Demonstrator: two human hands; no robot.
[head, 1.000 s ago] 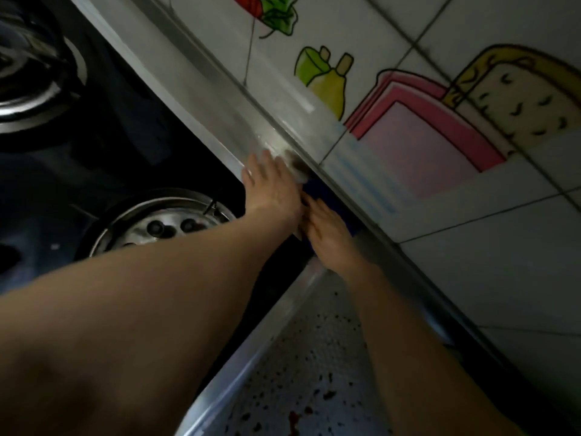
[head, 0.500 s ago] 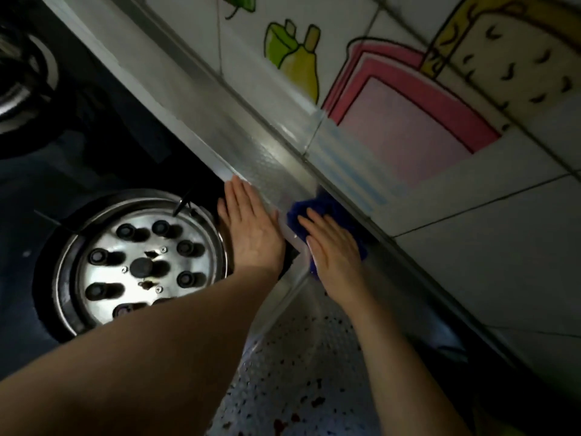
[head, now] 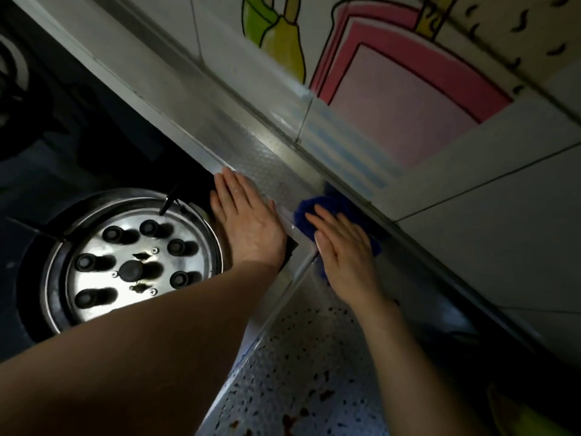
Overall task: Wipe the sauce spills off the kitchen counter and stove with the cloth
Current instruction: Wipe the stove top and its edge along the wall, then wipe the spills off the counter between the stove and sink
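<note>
2 hands flat: right hand [head: 347, 253] fingers straight on blue cloth [head: 309, 212]; left hand [head: 246, 223] on stove [head: 94, 165] edge.

No readable text, label or number shows anywhere.

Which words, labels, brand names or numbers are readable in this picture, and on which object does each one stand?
None: no readable text shows anywhere.
The wall tiles carry only cartoon drawings, without letters.
The burner, the blue cloth and the speckled counter show no label, brand or number.
</note>
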